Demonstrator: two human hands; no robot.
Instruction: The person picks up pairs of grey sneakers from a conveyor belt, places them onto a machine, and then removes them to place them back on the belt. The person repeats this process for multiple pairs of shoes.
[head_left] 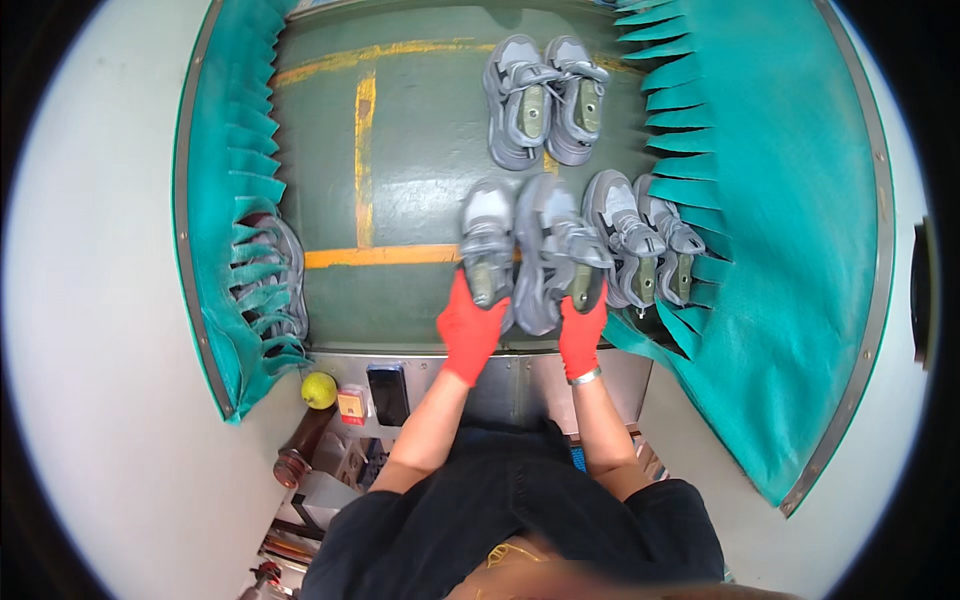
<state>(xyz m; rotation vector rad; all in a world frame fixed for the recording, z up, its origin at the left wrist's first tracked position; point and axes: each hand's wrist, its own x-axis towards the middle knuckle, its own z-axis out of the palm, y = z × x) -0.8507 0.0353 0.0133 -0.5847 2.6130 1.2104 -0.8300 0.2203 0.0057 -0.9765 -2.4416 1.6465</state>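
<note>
Both my hands wear red gloves. My left hand is closed round the heel end of a grey sneaker, its toe pointing away from me. To its right, my right hand grips the heel end of a second grey sneaker, slightly blurred. Olive-green shoe lasts fill the openings of both sneakers. The two sneakers are side by side over the near part of a dark green belt; whether they touch it I cannot tell.
Another pair of grey sneakers stands farther off, and one more pair is at the right beside a teal strip curtain. At left, a shoe shows behind teal strips. A phone and a yellow-green fruit lie on the near metal ledge.
</note>
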